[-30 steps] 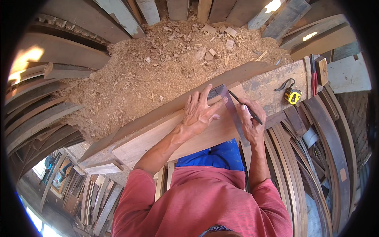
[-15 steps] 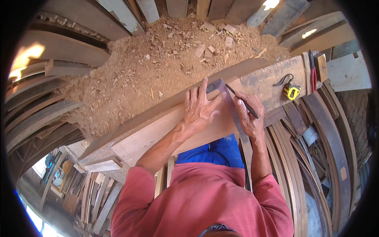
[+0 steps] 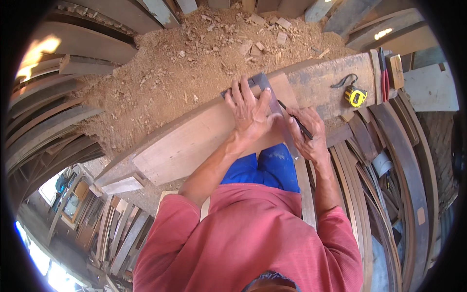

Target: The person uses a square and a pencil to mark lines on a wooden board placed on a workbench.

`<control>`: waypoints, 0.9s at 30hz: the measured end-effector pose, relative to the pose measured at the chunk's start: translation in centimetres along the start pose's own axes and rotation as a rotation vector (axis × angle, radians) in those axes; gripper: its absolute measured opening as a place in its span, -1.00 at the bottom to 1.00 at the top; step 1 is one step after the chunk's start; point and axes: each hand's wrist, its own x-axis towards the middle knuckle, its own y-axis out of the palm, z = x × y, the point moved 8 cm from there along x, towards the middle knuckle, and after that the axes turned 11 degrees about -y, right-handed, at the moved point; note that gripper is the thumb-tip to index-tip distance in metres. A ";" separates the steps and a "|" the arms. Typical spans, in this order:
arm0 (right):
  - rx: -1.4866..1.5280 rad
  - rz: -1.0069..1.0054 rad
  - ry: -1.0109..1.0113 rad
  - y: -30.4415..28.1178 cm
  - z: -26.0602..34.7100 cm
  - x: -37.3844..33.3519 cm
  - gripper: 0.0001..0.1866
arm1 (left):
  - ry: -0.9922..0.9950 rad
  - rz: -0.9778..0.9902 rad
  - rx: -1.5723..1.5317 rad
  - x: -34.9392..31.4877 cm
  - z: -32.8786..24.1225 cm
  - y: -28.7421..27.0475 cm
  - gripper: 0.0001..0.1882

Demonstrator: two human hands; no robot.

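A pale, smooth board (image 3: 189, 141) lies slantwise on the workbench. Across its right part rests a try square (image 3: 275, 97), its dark stock along the board's far edge and its blade pointing toward me. My left hand (image 3: 250, 112) grips it, with fingertips curled over the stock and the thumb side against the blade. Just right of the blade, my right hand (image 3: 311, 129) pinches a black pencil (image 3: 302, 127), its tip down on the board beside the blade's edge. The blade's near end is partly hidden by my right hand.
A yellow tape measure (image 3: 355, 96) sits on the bench (image 3: 335, 82) at right, near red-handled pliers (image 3: 384, 85) and a wooden block (image 3: 395, 71). A wood offcut (image 3: 122, 185) lies at the left end. Sawdust (image 3: 194, 73) spreads beyond; long planks (image 3: 404, 180) stand at right.
The whole view has shifted a little, moving the bench up in the picture. Against the bench, the pencil tip has slid toward me along the blade. My left hand keeps the square on the board.
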 end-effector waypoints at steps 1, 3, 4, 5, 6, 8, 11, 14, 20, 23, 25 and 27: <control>-0.003 0.033 0.002 -0.3 0.0 -1.0 -0.78 | 0.001 -0.015 0.008 0.0 -0.1 -0.1 -0.13; -0.008 0.093 0.003 -0.8 -0.1 -3.0 -0.78 | 0.008 -0.047 0.027 0.0 -0.3 -0.2 -0.11; -0.010 0.108 0.028 -1.0 -0.2 -4.0 -0.77 | 0.006 -0.046 0.034 0.1 -0.3 -0.1 -0.11; -0.011 0.122 0.052 -1.2 -0.2 -5.1 -0.77 | 0.004 -0.045 0.041 0.1 -0.3 0.1 -0.10; -0.012 0.136 0.075 -1.4 -0.3 -6.0 -0.77 | 0.003 -0.046 0.049 0.1 -0.4 -0.1 -0.10; -0.029 0.154 0.065 -1.7 -0.4 -7.6 -0.76 | -0.038 0.005 0.032 0.0 -0.5 -0.3 -0.12; -0.037 0.170 0.100 -2.1 -0.3 -9.3 -0.76 | -0.056 0.029 0.026 0.0 -0.6 -0.2 -0.13; -0.036 0.167 0.116 -2.3 -0.3 -10.2 -0.77 | -0.059 0.039 0.069 0.0 -0.5 0.0 -0.10; -0.019 0.192 0.141 -2.4 -0.5 -10.0 -0.80 | -0.052 0.054 0.095 0.0 -0.3 0.5 -0.05; -0.025 0.184 0.128 -2.3 -0.6 -10.3 -0.81 | -0.037 0.046 0.093 0.1 -0.2 0.7 -0.03; -0.004 0.172 0.137 -2.4 -0.6 -10.4 -0.83 | -0.033 0.033 0.090 0.1 -0.2 0.6 -0.04; 0.047 0.164 0.179 -2.5 -0.4 -9.8 -0.87 | -0.033 0.011 0.086 0.1 -0.2 0.2 -0.05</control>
